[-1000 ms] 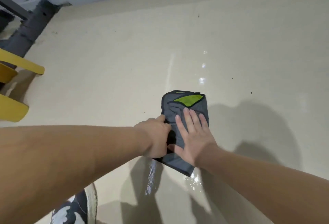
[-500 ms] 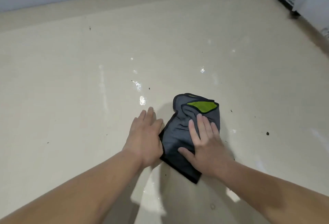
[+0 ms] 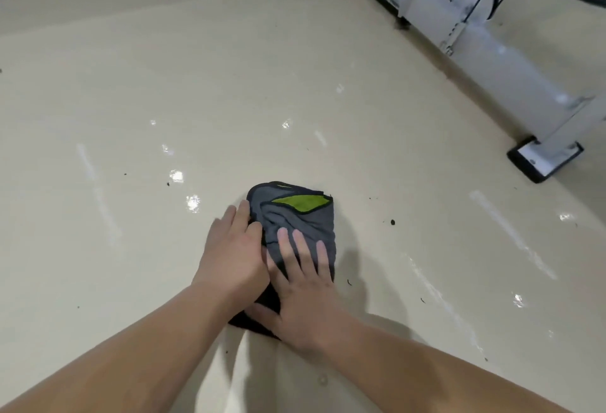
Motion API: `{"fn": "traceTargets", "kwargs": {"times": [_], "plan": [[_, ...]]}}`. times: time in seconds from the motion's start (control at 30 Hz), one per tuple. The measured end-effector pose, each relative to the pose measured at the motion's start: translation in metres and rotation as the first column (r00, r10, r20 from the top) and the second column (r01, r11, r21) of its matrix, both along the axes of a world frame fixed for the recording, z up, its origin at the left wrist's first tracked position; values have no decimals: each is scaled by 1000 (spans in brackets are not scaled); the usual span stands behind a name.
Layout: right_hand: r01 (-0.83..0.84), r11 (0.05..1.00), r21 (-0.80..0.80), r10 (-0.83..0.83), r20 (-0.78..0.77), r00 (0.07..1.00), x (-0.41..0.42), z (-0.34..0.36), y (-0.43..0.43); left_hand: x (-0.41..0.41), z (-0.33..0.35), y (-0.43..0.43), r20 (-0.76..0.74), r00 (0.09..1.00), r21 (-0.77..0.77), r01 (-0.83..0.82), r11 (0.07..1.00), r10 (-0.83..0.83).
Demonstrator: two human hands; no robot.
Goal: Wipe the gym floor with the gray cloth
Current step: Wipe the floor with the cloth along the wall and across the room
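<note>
While the left hand (image 3: 234, 255) and right hand (image 3: 305, 288) lie flat, gripping nothing, pressing the gray cloth (image 3: 305, 225) to the floor (image 3: 328, 101), even weight through the 2 palms should sweep it across the dark specks (image 3: 392, 222) nearby.

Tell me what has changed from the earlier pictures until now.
The gray cloth slid rightward over the floor, toward the white gym machine. The left hand let go of the cloth's edge and now lies flat on it. The right hand stayed pressed flat on top.
</note>
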State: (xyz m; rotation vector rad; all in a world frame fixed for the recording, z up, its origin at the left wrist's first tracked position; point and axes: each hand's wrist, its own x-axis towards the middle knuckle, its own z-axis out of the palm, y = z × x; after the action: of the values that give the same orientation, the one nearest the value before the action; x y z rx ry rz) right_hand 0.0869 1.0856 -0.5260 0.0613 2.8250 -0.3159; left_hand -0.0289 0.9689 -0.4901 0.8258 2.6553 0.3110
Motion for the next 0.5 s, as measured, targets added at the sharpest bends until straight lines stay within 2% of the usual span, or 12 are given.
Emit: {"fn": "traceTargets", "kwargs": {"times": [0.07, 0.17, 0.3, 0.33, 0.4, 0.5], "plan": [[27, 1000, 6, -27, -17, 999, -8, -6, 27, -3, 7, 15, 12, 1000, -3, 1, 1000, -1], [212, 976, 46, -207, -92, 974, -17, -11, 88, -2, 14, 46, 39, 998, -41, 49, 998, -48], [487, 861, 146, -502, 90, 860, -11, -1, 160, 6, 5, 85, -1, 995, -1, 98, 995, -98], [532, 829, 171, -552, 100, 828, -6, -1, 166, 8, 3, 94, -7, 992, 9, 129, 992, -129], [594, 787, 165, -605, 22, 796, 5, -7, 161, 17, 6, 108, -13, 979, 27, 204, 979, -203], [616, 778, 124, -616, -41, 787, 23, -14, 133, 30, 15, 121, 45, 956, -25, 291, 956, -289]]}}
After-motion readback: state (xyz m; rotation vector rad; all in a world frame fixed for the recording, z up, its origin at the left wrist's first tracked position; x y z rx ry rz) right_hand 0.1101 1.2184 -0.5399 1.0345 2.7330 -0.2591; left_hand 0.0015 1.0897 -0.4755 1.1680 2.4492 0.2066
